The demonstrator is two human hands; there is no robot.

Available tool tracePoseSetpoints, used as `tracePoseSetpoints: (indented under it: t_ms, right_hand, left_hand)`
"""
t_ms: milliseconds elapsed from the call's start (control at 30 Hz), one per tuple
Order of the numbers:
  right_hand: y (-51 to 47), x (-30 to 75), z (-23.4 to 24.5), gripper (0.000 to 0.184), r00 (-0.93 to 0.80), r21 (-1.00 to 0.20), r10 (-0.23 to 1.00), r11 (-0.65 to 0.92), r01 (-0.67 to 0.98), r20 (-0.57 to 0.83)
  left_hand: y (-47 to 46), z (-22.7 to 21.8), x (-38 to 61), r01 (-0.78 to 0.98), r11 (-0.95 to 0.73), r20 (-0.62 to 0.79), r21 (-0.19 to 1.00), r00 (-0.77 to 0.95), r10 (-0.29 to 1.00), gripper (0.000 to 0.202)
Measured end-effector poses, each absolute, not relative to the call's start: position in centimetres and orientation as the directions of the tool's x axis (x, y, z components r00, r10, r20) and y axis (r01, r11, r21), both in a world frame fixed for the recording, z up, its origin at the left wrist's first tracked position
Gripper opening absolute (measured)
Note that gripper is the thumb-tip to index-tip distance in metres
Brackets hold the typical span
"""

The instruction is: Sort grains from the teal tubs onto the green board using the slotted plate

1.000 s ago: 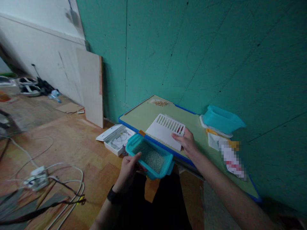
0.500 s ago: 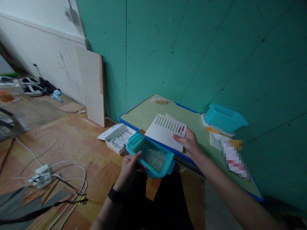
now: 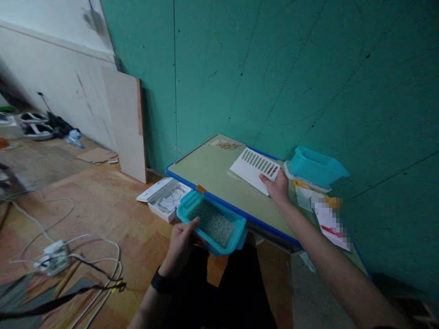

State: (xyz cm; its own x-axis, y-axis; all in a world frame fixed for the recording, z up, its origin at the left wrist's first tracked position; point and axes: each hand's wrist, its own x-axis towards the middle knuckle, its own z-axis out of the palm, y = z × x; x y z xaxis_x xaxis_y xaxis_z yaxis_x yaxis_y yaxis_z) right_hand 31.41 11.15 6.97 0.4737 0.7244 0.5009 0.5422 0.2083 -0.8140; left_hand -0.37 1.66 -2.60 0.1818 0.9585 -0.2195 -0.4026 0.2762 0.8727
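Note:
My left hand (image 3: 185,236) is closed on the near left rim of a teal plastic container (image 3: 242,228), its thumb over the edge. Pale small grains (image 3: 217,225) lie inside, and the container is held just below the table's front edge. My right hand (image 3: 278,186) grips the right end of a flat white card (image 3: 252,176) with a row of slots, thumb on top. The card is over the tabletop (image 3: 202,157). Beyond it lie a heap of brown grains (image 3: 228,145) and, nearer, a thin scatter of pale grains (image 3: 235,175).
At the table's right are a second teal container (image 3: 317,163) on a white lid, a yellow-handled tool (image 3: 303,185) and a red-and-white packet (image 3: 331,224). An open white box (image 3: 168,201) stands on the floor at left. Cables and a power strip (image 3: 53,257) lie farther left.
My right hand has moved the slotted card away from the front edge, farther back over the table and to the right. My left hand keeps the container in nearly the same place.

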Motion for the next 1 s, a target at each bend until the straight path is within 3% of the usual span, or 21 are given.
tracePoseSetpoints:
  t_ms: [467, 1000]
  right_hand:
    - [13.3, 32.5, 6.6, 0.048, 0.454, -0.808, 0.729, 0.231, 0.541, 0.512]
    - [10.4, 28.6, 7.3, 0.051, 0.408, -0.917, 0.839, 0.236, 0.321, 0.359]
  left_hand:
    - [1.2, -2.2, -0.4, -0.408, 0.259, -0.197, 0.875, 0.190, 0.962, 0.048]
    - [1.1, -1.9, -0.2, -0.391, 0.264, -0.207, 0.882, 0.182, 0.961, 0.050]
